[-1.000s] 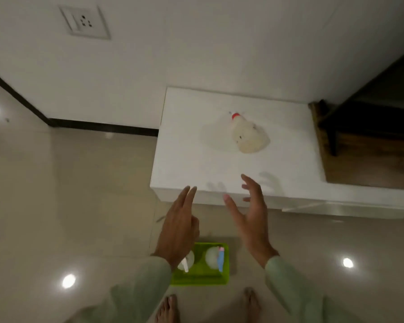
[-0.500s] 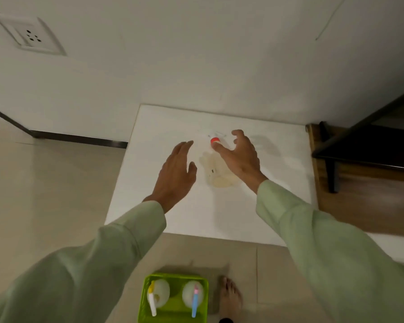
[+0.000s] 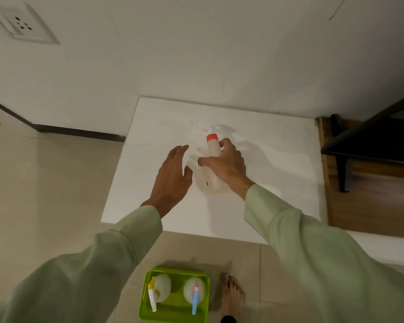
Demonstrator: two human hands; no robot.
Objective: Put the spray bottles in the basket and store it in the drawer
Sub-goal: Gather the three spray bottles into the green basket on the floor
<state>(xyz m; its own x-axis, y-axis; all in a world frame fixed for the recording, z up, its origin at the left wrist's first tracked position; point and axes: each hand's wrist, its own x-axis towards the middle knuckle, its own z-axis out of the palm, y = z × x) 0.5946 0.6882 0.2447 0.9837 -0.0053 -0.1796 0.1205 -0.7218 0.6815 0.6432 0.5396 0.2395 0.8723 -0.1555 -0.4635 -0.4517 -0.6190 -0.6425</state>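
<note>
Spray bottle [image 3: 212, 157] under right hand [image 3: 226, 165] grip

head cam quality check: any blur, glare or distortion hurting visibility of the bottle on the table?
Head view: dim, warm light; wide-angle bending at the wall socket; soft shadows around both hands; spray bottle pale against the white table, low contrast, its nozzle tip washed out; the green basket stays clear. No strong glare.

Long pale green sleeves [image 3: 313, 248] to the wrists, one bare foot [image 3: 231, 297]

1 bottle [image 3: 212, 169] on cabinet top [image 3: 273, 173], 2 bottles [image 3: 163, 290] in floor basket [image 3: 173, 310] below
</note>
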